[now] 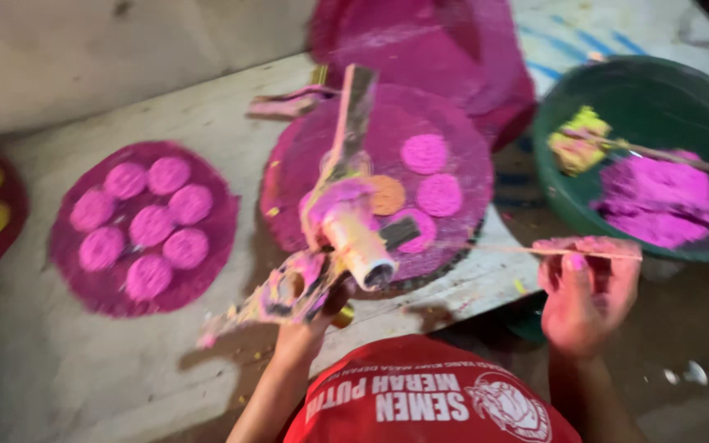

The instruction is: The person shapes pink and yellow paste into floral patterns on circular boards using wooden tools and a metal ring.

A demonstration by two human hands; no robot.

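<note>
Pale, paint-flecked boards form the table (125,361) under your work, with a magenta disc (143,227) at nine o'clock and a green basin (658,90) of pink powder at two o'clock. Your left hand (309,316) is clenched around a paint-crusted tool (346,221) over the centre disc (445,156). Your right hand (586,295), at four o'clock, pinches a thin stick (527,250).

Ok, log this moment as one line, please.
left hand: holds paint-caked tool over dark pink disc | right hand: holds thin stick | green basin: pink powder
</note>
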